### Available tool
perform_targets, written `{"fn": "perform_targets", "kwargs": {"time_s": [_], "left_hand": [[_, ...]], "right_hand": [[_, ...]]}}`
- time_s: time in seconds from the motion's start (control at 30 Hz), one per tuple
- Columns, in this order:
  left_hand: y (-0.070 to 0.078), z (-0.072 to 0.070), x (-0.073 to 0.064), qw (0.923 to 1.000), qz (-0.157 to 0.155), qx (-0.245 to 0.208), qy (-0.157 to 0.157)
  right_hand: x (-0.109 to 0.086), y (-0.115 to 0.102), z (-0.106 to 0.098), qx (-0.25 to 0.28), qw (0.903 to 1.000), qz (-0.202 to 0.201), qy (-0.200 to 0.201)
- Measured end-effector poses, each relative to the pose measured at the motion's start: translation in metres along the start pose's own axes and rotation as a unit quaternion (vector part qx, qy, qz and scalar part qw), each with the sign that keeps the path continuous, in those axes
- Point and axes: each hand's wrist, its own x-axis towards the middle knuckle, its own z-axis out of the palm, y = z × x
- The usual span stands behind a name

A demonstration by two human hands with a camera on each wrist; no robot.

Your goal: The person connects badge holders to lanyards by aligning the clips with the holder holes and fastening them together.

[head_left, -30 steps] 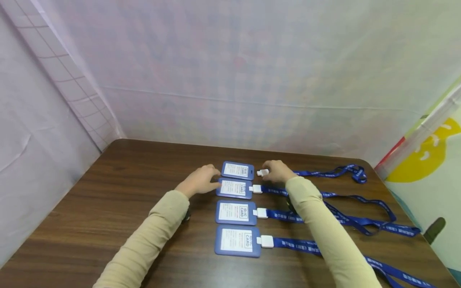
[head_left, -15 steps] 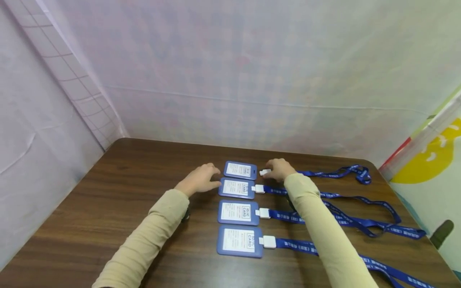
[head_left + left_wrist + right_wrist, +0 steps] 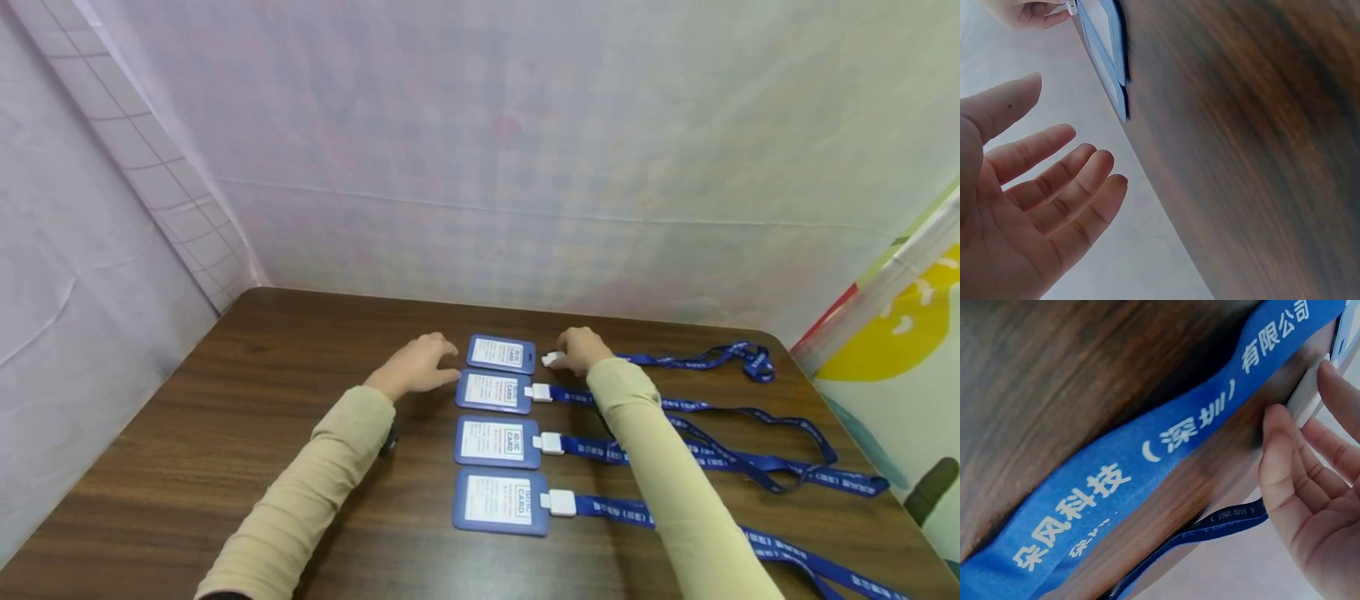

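Several blue ID card holders lie in a column on the table. The farthest card holder (image 3: 501,354) has its slot bare, a short gap from the white clip (image 3: 553,359) of a blue lanyard (image 3: 697,362). My right hand (image 3: 582,351) pinches that clip between thumb and fingers; the right wrist view shows the white clip (image 3: 1307,394) at the fingertips. My left hand (image 3: 418,364) is beside the left edges of the two farthest holders, fingers relaxed and holding nothing. In the left wrist view the left hand (image 3: 1054,194) shows its palm, fingers spread.
Nearer on the table, three card holders, such as the second one (image 3: 492,392), third one (image 3: 497,442) and nearest one (image 3: 500,502), each join a white clip and blue lanyard. Their straps trail right under my right arm. A white curtain (image 3: 480,167) hangs behind the brown table (image 3: 300,333).
The view has shifted slightly, moving the holders a little right in the picture. My right hand keeps its pinch on the clip near the farthest holder; my left hand stays close to the holders.
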Motion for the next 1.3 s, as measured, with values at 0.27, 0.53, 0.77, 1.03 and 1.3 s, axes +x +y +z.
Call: {"fn": "perform_targets", "kwargs": {"time_s": [0.27, 0.53, 0.77, 1.03, 1.3], "left_hand": [[0.001, -0.002, 0.012, 0.9996, -0.003, -0.029, -0.002], [-0.008, 0.003, 0.028, 0.9960, 0.004, -0.087, 0.022], [-0.006, 0.004, 0.039, 0.9964, -0.011, -0.080, 0.026], [-0.010, 0.003, 0.051, 0.9979, -0.020, -0.062, 0.006], [-0.015, 0.008, 0.058, 0.9985, 0.000, -0.046, -0.028]], "right_hand": [[0.000, 0.002, -0.001, 0.018, 0.9996, 0.017, -0.012], [0.001, -0.002, -0.001, 0.033, 0.9982, 0.043, -0.025], [0.000, -0.003, -0.001, 0.036, 0.9980, 0.045, -0.022], [-0.002, -0.004, -0.001, 0.050, 0.9967, 0.058, -0.025], [-0.001, -0.004, 0.004, 0.058, 0.9960, 0.062, -0.027]]}}
